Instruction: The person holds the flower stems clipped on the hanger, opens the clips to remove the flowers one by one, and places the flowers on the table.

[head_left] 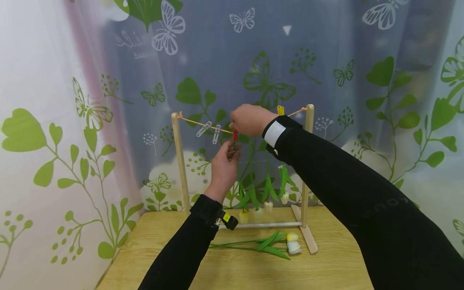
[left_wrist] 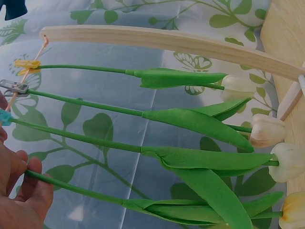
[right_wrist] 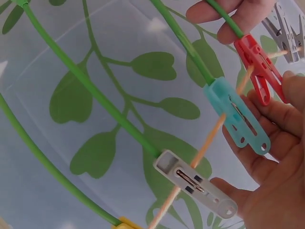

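Observation:
My left hand [head_left: 223,167] pinches the green stem [left_wrist: 71,188] of a yellow tulip [left_wrist: 294,212], whose flower hangs downward. At the stem's upper end is a red clothespin [right_wrist: 257,67] on the orange cord [right_wrist: 208,140]. My right hand [head_left: 253,120] pinches the handles of that red clothespin between thumb and fingers. Beside it, a teal clothespin [right_wrist: 236,114], a grey clothespin [right_wrist: 195,183] and a yellow clothespin [head_left: 280,110] each hold a white tulip by its stem, flower down. Whether the red clothespin's tips bite the stem fully, I cannot tell.
Two bare grey clothespins [head_left: 204,129] hang on the cord left of my hands. Wooden posts [head_left: 180,161] carry the cord, with a white bar [head_left: 268,225] low between them. A yellow tulip [head_left: 292,237] and a white tulip [head_left: 294,247] lie on the table [head_left: 326,266]. A patterned curtain hangs behind.

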The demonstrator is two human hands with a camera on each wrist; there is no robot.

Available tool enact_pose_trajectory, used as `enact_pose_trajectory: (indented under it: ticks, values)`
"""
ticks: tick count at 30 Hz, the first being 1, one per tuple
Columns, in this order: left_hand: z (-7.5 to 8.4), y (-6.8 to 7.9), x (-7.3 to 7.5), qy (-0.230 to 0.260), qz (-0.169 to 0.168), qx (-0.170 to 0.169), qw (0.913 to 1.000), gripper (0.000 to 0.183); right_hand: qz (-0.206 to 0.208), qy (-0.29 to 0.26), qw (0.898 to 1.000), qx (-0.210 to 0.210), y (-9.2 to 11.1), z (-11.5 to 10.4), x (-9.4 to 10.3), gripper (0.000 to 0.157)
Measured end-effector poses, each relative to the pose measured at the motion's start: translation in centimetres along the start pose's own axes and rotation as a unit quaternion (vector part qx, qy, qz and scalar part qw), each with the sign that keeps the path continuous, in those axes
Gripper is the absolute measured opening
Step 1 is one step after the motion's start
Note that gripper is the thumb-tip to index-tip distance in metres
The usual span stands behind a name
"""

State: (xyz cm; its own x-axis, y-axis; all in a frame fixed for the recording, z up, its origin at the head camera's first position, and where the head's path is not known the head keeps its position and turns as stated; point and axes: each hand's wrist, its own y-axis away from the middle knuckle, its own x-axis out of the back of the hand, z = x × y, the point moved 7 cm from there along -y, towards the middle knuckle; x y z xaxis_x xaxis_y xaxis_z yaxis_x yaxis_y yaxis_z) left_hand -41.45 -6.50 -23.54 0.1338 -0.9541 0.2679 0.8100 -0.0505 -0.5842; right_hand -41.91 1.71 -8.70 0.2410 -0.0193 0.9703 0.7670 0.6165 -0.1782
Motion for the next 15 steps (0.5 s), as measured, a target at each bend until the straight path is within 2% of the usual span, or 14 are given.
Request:
enact_pose_trajectory:
  ticks: [8, 15]
  values:
    - [-0.40, 0.44, -0.12, -0.003, 0.000, 0.005, 1.0000, 0.042, -0.009, 0.071, 0.997, 0.030, -0.16, -0.57, -1.03, 0.028]
    - [-0.21, 0.47, -0.07, -0.005, 0.002, -0.007, 1.0000, 0.042, -0.001, 0.076, 0.997, 0.029, -0.14, -0.57, -0.94, 0.028]
